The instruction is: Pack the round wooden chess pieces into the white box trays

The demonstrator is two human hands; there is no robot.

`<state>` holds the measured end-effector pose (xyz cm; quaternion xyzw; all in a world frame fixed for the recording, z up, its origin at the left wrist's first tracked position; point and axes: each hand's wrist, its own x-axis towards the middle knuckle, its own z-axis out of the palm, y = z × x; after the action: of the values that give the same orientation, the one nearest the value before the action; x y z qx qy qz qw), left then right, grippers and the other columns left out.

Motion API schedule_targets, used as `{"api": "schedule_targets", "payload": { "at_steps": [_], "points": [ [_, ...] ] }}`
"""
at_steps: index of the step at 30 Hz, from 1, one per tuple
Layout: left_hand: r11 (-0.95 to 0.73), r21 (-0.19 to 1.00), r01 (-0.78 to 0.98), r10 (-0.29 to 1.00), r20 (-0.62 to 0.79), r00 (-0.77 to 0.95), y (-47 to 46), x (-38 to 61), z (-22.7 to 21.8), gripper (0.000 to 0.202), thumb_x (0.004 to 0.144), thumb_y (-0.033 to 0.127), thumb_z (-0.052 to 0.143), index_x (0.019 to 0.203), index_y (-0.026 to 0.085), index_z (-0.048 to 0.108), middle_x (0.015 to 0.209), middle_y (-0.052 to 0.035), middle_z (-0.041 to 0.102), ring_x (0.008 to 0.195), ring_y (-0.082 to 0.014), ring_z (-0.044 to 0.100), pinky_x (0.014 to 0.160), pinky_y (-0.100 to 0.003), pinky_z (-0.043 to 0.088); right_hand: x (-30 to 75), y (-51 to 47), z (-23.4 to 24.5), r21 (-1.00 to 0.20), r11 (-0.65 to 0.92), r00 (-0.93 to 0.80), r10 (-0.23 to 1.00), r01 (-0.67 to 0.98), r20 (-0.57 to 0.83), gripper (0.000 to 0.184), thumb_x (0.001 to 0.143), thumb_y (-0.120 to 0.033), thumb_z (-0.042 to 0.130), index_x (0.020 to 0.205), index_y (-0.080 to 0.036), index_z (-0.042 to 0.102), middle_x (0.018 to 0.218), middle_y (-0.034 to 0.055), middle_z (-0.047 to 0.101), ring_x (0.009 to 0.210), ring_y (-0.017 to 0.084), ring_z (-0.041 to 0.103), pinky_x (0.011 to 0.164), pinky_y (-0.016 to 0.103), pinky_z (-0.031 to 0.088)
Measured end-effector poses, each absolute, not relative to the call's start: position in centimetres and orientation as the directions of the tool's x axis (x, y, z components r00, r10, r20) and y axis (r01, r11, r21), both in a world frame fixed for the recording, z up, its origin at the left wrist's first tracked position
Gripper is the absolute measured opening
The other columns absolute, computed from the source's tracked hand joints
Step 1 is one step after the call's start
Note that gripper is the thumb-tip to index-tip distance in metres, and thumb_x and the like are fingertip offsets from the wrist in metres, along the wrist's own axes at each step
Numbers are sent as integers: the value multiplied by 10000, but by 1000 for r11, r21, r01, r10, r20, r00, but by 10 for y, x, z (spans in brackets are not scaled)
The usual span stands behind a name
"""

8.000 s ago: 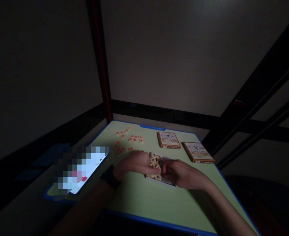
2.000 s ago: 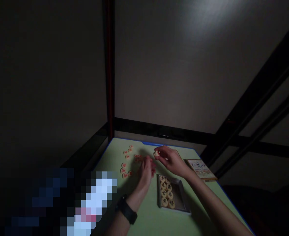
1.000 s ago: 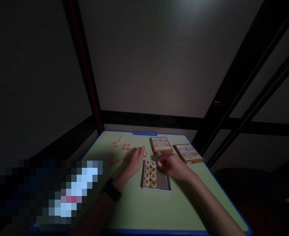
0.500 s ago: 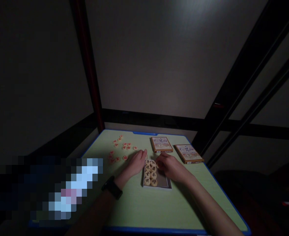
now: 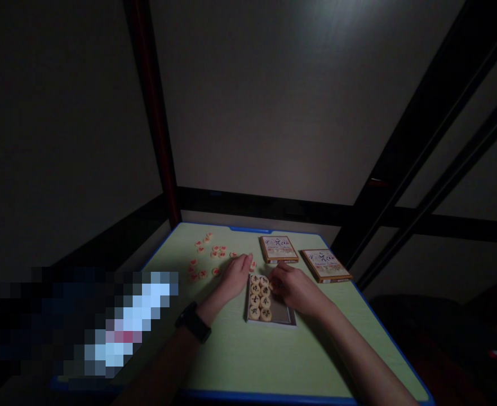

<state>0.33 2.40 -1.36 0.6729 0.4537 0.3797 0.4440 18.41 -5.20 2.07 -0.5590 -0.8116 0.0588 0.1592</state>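
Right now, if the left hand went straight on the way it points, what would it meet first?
Probably the red-marked piece at its fingertips; whether they touch is unclear. Beyond, the left box seems roughly in line.

- Dim indoor room, seen at a corner; whether home or elsewhere is unclear.
- 12 o'clock: plain greyish wall (image 5: 257, 101).
- 10 o'clock: dark red post (image 5: 153, 96).
- 2 o'clock: dark slanting beam (image 5: 417, 118).
- 6 o'clock: small green table (image 5: 240, 361), blue-edged, bearing round game pieces (image 5: 222, 254), suggesting leisure.
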Motion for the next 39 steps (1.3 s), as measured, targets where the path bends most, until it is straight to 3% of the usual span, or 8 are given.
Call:
{"api": "schedule_targets", "payload": {
  "at_steps": [3,6,10,14,17,20,25,39],
  "points": [
    [25,1000,-17,895,-15,445,20,1,-10,418,866,590,524,740,194,481,628,45,465,568,-101,429,556,-220,338,185,-51,21,-342,390,-287,905,855,313,222,784,-104,665,994,-170,635,932,58,642,823,198,607,723,290,451],
    [126,981,-150,840,-25,541,15,0,-6,561,722,721,630,776,175,512,619,63,435,548,-73,378,525,-197,292,182,-51,18,-417,456,-235,845,786,481,287,850,-234,681,1123,-190,601,1004,69,646,820,193,614,750,313,494],
    [143,971,-193,819,-7,574,8,3,-4,605,643,713,716,822,152,574,679,46,482,598,-72,411,543,-196,310,170,-53,8,-384,555,-221,736,738,640,281,899,-360,651,1131,-208,601,1009,78,644,838,198,621,733,305,516],
    [104,981,-163,790,18,612,6,8,-6,533,704,647,707,868,148,615,740,11,559,653,-101,478,589,-223,366,167,-54,5,-306,572,-232,681,761,695,195,947,-342,568,1054,-190,627,967,90,642,830,197,625,720,297,509],
    [-52,993,-104,818,102,565,12,8,-7,416,801,576,631,804,160,612,751,-13,607,706,-137,529,670,-258,429,176,-52,12,-295,522,-257,743,800,618,159,939,-310,562,992,-188,650,947,85,655,841,197,626,726,290,487],
    [-261,960,105,897,201,395,22,5,-9,297,902,427,506,752,187,593,811,-41,659,822,-177,585,794,-289,454,187,-52,24,-292,374,-237,879,880,413,90,878,-253,617,845,-186,667,807,50,667,725,175,608,653,268,428],
    [-326,811,486,934,196,299,26,-2,-11,298,948,285,391,732,204,580,846,-55,698,845,-184,620,795,-278,443,188,-54,32,-212,289,-266,955,934,128,130,826,-196,609,713,-196,673,693,34,677,625,158,580,580,263,331],
    [-450,636,627,867,141,479,15,1,-9,305,969,277,387,796,200,625,875,-56,707,808,-175,619,737,-242,421,185,-49,23,-200,269,-255,962,942,96,171,838,-169,579,927,-197,722,848,74,749,742,193,655,629,257,356]
  ]
}}
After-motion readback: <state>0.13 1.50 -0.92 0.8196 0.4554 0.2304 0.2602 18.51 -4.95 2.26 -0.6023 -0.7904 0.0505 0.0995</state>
